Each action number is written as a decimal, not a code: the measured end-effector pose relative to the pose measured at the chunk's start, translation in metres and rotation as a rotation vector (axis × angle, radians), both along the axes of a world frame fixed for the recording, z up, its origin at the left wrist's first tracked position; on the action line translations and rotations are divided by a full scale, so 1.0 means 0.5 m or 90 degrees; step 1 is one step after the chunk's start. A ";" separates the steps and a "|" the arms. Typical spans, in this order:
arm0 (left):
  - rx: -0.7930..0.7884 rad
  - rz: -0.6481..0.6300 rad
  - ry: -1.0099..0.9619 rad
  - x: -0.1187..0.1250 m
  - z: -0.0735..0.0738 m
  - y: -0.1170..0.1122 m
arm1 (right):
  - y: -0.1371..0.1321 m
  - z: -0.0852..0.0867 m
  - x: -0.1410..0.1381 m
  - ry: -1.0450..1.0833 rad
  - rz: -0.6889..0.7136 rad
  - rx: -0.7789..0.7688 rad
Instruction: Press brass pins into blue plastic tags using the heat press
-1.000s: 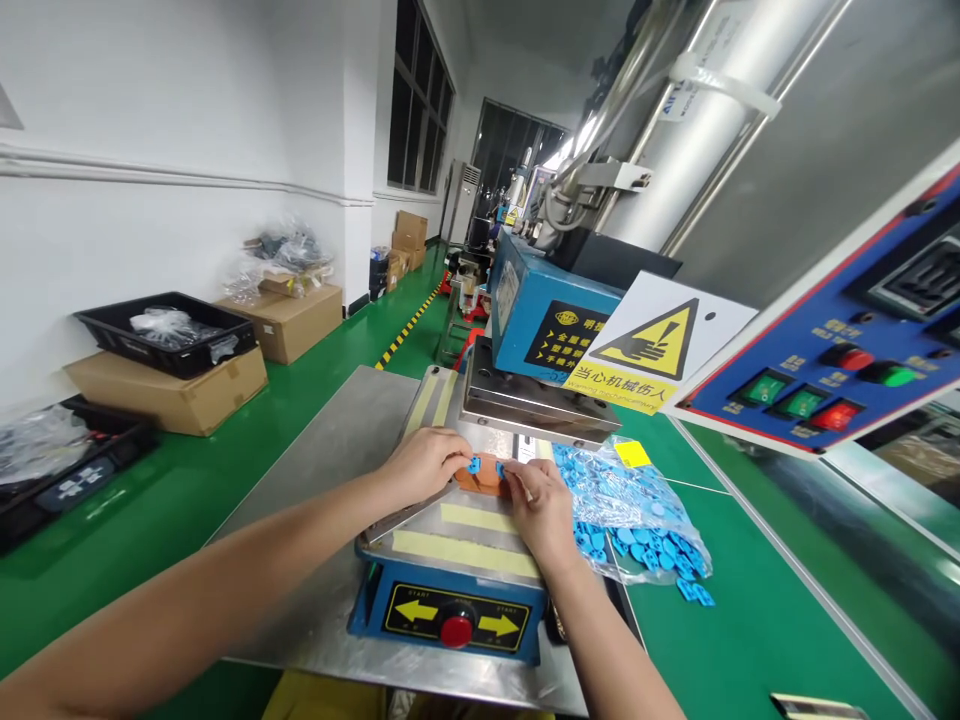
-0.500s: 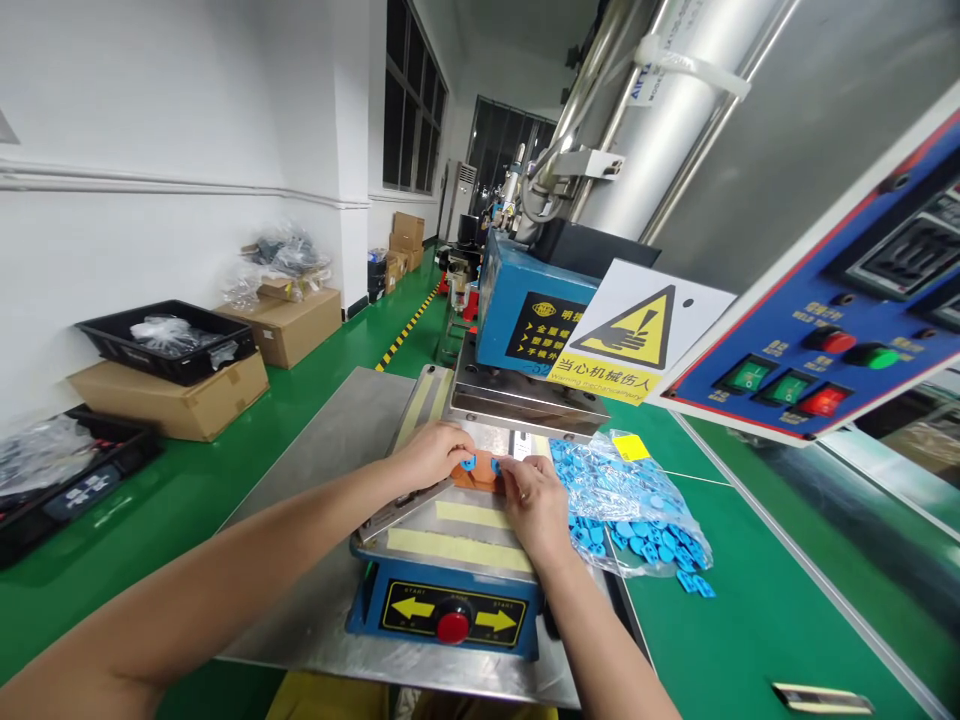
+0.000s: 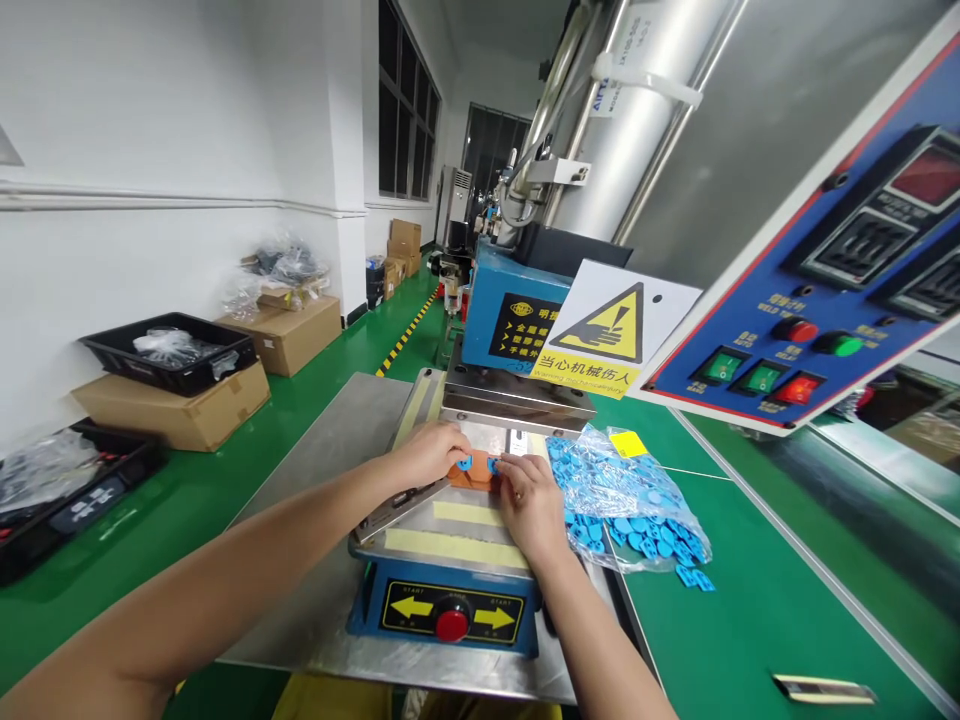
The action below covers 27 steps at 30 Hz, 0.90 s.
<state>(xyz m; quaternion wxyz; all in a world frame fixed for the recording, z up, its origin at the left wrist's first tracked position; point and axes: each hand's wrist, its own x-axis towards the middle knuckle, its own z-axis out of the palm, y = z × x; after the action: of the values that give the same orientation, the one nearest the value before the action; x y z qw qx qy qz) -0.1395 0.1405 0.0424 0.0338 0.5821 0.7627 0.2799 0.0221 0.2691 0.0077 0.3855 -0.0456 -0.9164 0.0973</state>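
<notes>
My left hand (image 3: 433,452) pinches a small blue plastic piece (image 3: 465,463) at the left part of an orange block (image 3: 474,474). On the block's right side my right hand (image 3: 531,492) has its thumb and fingers closed on a second blue plastic piece (image 3: 492,465), partly hidden by the fingertips. The orange block lies on the metal bed of a blue press (image 3: 442,580), under its raised steel head (image 3: 517,400). To the right of the bed lies a clear bag (image 3: 630,500) full of similar blue pieces.
A warning card (image 3: 616,328) hangs beside the press head. The control panel (image 3: 810,320) juts in at upper right. A red button (image 3: 451,625) sits on the press front. Two loose blue pieces (image 3: 694,578) and a box cutter (image 3: 823,690) lie on the green table.
Both hands stay at the orange block with the blue pieces, with only slight finger movement. My view has shifted a little, so the press head and panel appear further left.
</notes>
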 end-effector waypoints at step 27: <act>-0.213 -0.161 0.181 0.466 -0.127 0.087 | 0.092 -0.123 0.325 -0.374 -0.268 -0.090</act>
<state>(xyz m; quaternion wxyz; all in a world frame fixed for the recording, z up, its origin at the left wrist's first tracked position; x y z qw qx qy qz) 0.0937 0.1838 -0.0210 0.0572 0.6928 0.7164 0.0588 0.1849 0.3152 -0.0538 0.1131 -0.2856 -0.9496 0.0618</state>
